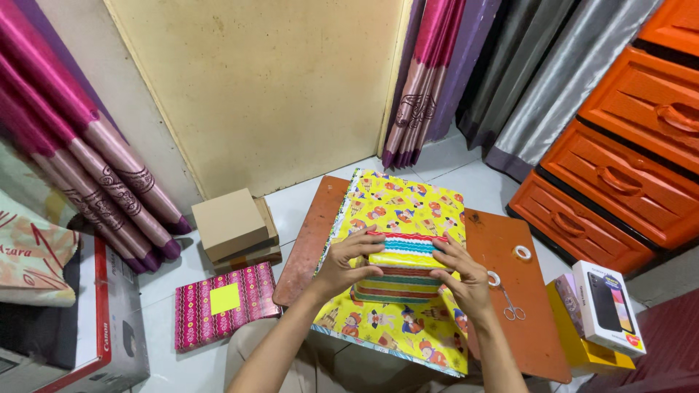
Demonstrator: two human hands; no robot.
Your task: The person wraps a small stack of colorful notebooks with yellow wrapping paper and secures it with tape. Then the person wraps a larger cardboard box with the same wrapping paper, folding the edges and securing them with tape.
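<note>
On the low orange desk (510, 320) we've got the striped box (397, 269) sitting mid-sheet on the yellow cartoon wrapping paper (393, 204), left hand (346, 262) and right hand (466, 280) fingers clamped on its sides. Looks like positioning; next up calls for folding paper over, tape roll (522, 252) and scissors (510, 306) nearby.

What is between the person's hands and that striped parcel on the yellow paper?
Nothing visible. The left hand and right hand both rest directly on the striped parcel, which sits on the yellow wrapping paper.
</note>
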